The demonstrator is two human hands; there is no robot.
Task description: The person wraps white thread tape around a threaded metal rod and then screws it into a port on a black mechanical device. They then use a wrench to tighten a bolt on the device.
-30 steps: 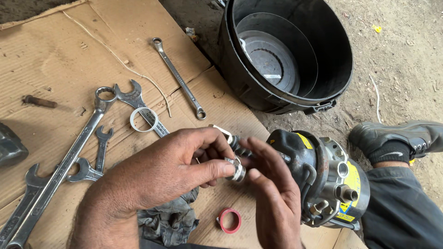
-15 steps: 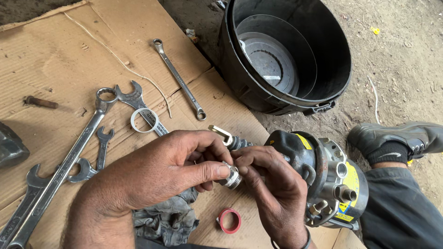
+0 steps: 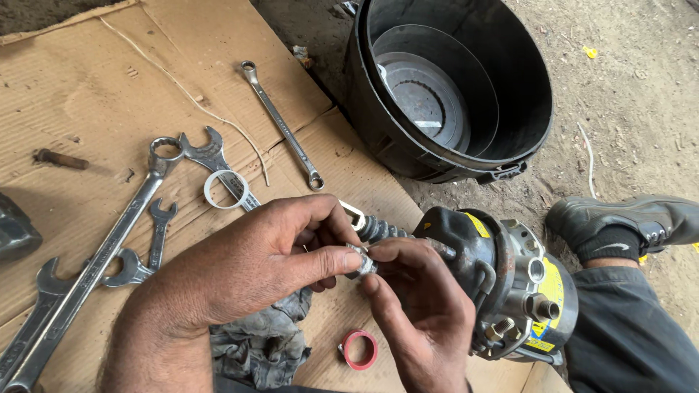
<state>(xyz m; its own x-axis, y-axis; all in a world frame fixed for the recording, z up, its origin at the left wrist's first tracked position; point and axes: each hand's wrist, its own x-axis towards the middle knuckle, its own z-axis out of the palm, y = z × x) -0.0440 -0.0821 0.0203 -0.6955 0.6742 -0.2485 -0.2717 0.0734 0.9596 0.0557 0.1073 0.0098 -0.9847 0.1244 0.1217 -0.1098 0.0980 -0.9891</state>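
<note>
Head view. The left hand (image 3: pixel 255 273) and right hand (image 3: pixel 422 313) meet at centre frame, their fingertips pinched together on a small metal ring part (image 3: pixel 362 260), the left thumb and forefinger clamping it from the left, the right fingers closing on it from the right. Just beside the hands, to the right, lies a cylindrical compressor-like unit (image 3: pixel 510 284) with yellow labels; its shaft end is partly hidden behind the right hand. A dark rag (image 3: pixel 262 346) lies under the left wrist, a red ring (image 3: pixel 359 348) near it on the cardboard sheet (image 3: pixel 87 87). Left of the hands: several open-ended spanners (image 3: pixel 109 240), a white ring (image 3: pixel 226 189), a slim ring spanner (image 3: pixel 280 124). A black bucket (image 3: pixel 451 153) stands beyond; a dark shoe (image 3: pixel 626 222) rests at right.
</note>
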